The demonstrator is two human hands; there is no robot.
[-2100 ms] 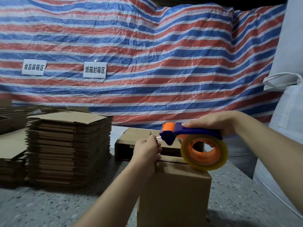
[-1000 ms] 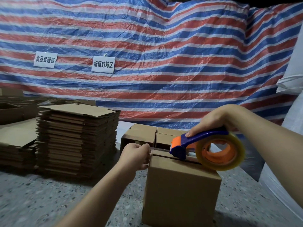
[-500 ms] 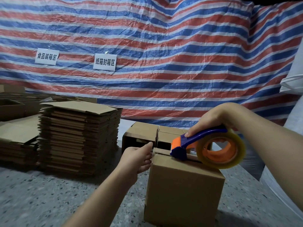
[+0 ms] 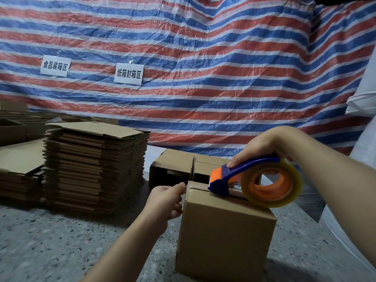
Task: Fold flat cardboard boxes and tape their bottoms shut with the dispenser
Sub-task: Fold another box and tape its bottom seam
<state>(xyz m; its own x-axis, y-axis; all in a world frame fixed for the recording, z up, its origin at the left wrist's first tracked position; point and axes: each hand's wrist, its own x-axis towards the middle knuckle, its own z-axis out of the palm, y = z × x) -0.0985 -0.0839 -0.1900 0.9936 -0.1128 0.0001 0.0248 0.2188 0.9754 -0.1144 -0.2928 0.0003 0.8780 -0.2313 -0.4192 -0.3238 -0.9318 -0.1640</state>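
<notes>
A folded brown cardboard box point(image 4: 223, 233) stands on the speckled floor with its flaps closed on top, the seam between them showing. My right hand point(image 4: 262, 145) grips a blue and orange tape dispenser point(image 4: 254, 180) with a roll of clear tape; its nose rests on the seam near the box's left end. My left hand point(image 4: 164, 200) is against the box's upper left side, fingers curled at the edge where the seam ends. Whether it pinches a tape end there I cannot tell.
A tall stack of flat cardboard boxes point(image 4: 93, 165) stands to the left, with lower stacks point(image 4: 18, 171) beyond it. Two folded boxes point(image 4: 173, 169) lie behind the one under my hands. A striped tarp point(image 4: 203, 68) hangs at the back with two paper signs. White sacks point(image 4: 364, 119) stand at the right.
The dispenser came down from above the box onto the top seam. My left hand slid off the box's top to its upper left side.
</notes>
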